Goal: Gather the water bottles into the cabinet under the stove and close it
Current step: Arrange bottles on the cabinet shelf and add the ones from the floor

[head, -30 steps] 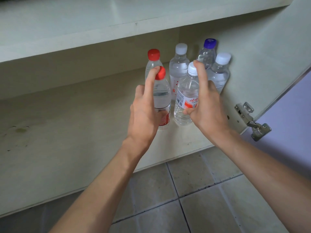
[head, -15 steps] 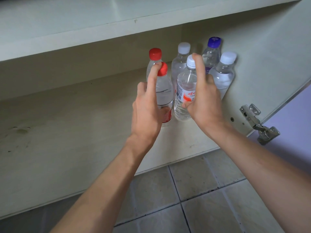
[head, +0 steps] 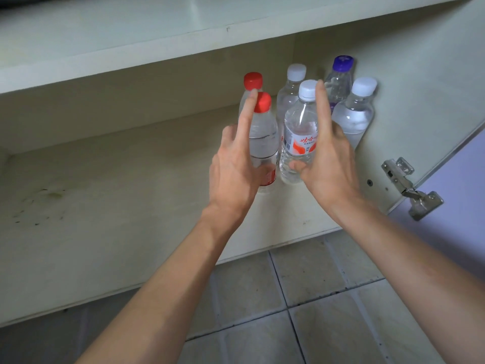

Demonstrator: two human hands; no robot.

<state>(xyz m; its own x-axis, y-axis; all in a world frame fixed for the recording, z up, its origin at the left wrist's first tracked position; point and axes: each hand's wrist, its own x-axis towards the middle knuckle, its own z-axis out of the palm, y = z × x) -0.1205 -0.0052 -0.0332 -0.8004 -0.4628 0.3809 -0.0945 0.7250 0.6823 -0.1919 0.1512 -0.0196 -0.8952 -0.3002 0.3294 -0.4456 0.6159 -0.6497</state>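
Several clear water bottles stand together at the right end of the open cabinet's floor (head: 118,195). My left hand (head: 236,166) wraps the front red-capped bottle (head: 263,127), with the index finger stretched up along it. My right hand (head: 328,164) holds the front white-capped bottle (head: 299,124) with a red and white label, thumb on its lower front. Both bottles are upright and side by side. Behind them are another red-capped bottle (head: 253,80), a white-capped one (head: 292,82), a purple-capped one (head: 341,72) and a white-capped one (head: 358,111) against the right wall.
The cabinet's top board (head: 131,43) overhangs the opening. A metal hinge (head: 409,185) juts from the right wall, and the pale purple door (head: 464,195) stands open beside it. The cabinet floor has small stains (head: 52,193) at the left. Beige floor tiles (head: 301,298) lie below.
Both hands have slid their bottles a little deeper into the cabinet, closer to the bottles at the back. The view has shifted slightly.
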